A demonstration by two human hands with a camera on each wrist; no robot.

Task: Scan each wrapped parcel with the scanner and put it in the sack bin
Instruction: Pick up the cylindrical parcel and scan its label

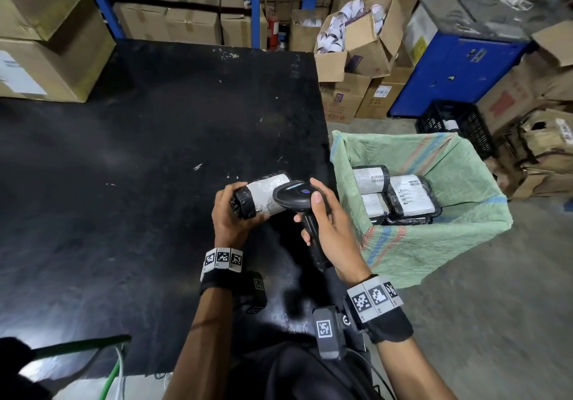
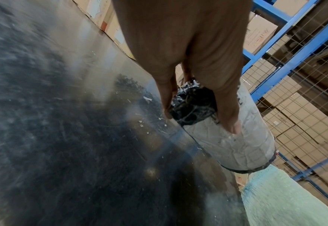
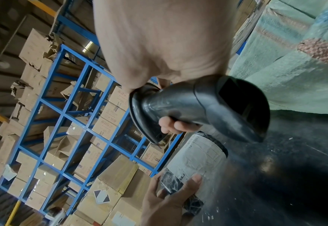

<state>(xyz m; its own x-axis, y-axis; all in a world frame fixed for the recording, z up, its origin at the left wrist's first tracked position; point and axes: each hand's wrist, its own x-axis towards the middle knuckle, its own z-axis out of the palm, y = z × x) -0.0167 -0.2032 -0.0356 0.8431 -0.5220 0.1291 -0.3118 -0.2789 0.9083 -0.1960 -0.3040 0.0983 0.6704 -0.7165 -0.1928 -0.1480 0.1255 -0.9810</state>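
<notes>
Step in hand looks like the scan itself: parcel held up, scanner aimed at its label.

Left of centre in the head view, the left hand [image 1: 231, 213] grasps the wrapped parcel [image 1: 263, 196] at its black-taped end, fingers curled round it, thumb on the paper label. The parcel is a cylinder, white label round the middle, held above the black table [image 1: 124, 151], not resting on it as far as the left wrist view shows. To do this well: turn the parcel so the barcode strip faces the scanner window. In the right wrist view the barcode [image 3: 193, 143] sits at the far end of the label, just below the scanner head, so keep the thumb off that end.

Centre, the right hand [image 1: 328, 213] clenches the scanner [image 1: 294, 196] by its handle, thumb up beside the blue button, head tipped down onto the parcel. Head and label look nearly touching; probably back it off a bit so the beam covers the whole code. Hold both steady till it reads.

Right of centre, the sack bin [image 1: 434, 244], green woven sack, stands just beside the table edge with several wrapped parcels [image 1: 409, 195] already inside, labels up. The drop is a short swing right for the left hand.
</notes>
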